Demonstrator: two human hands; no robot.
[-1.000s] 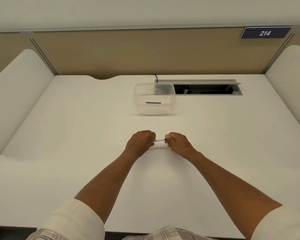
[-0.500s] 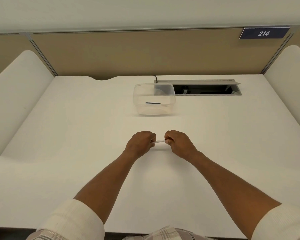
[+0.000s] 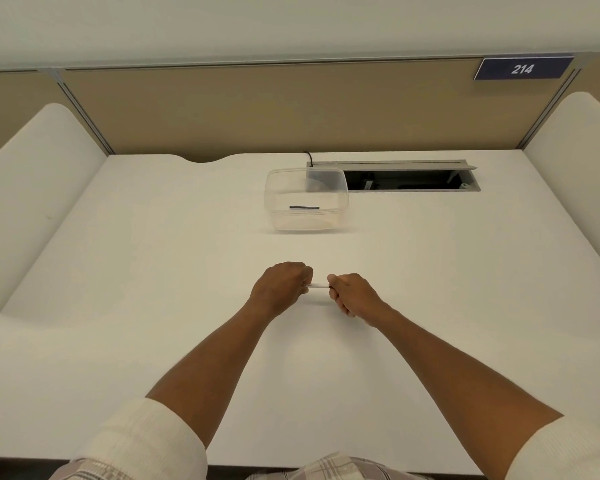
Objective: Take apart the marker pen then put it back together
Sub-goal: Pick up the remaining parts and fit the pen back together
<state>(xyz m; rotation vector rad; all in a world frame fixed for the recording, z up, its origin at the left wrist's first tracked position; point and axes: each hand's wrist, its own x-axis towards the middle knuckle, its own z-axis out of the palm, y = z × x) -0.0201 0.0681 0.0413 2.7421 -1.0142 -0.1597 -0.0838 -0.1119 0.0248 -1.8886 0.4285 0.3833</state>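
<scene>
Both hands met over the middle of the white counter (image 3: pixel 153 306). The left hand (image 3: pixel 280 287) and right hand (image 3: pixel 352 295) each kept a closed grip pinching one end of the white marker pen (image 3: pixel 318 285), held level between them. At twelve o'clock stood a clear tub (image 3: pixel 305 202) holding a dark stick (image 3: pixel 304 207).

A white counter (image 3: pixel 153 306) fills the view, its far edge meeting a tan partition. Toward 12 o'clock a clear plastic tub (image 3: pixel 305 216) stands on it, holding a short dark stick (image 3: pixel 304 207). At 1 o'clock, just right of the tub, a long cable hatch (image 3: pixel 413 180) is sunk in the counter, lid raised.
</scene>
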